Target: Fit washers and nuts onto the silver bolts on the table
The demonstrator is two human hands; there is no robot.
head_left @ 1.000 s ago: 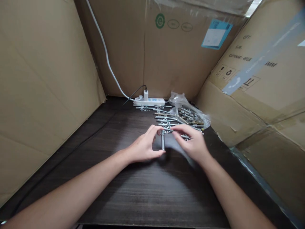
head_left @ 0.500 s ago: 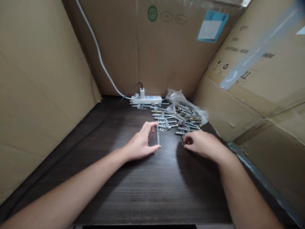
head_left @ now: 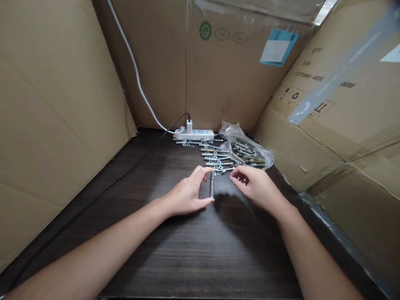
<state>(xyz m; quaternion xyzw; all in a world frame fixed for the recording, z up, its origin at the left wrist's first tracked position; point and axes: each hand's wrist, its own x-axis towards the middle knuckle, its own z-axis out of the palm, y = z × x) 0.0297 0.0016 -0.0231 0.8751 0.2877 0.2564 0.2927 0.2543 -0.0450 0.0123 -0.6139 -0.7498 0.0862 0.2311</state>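
Over the dark table [head_left: 193, 250] we pinch a bolt [head_left: 211, 186] upright, end to end, in our left hand [head_left: 187, 196], and should hold it steady while our right hand [head_left: 259, 188], fingertips pressed together, hovers just beside its top.

we cannot tell if the right hand [head_left: 254, 189] pinches anything in its fingertips; it is too small. the left hand [head_left: 187, 195] covers the low end of the bolt [head_left: 211, 185]. the little metal bits [head_left: 215, 156] behind blur together. both arms run off the bottom edge. the white cord [head_left: 136, 73] leaves at the top.
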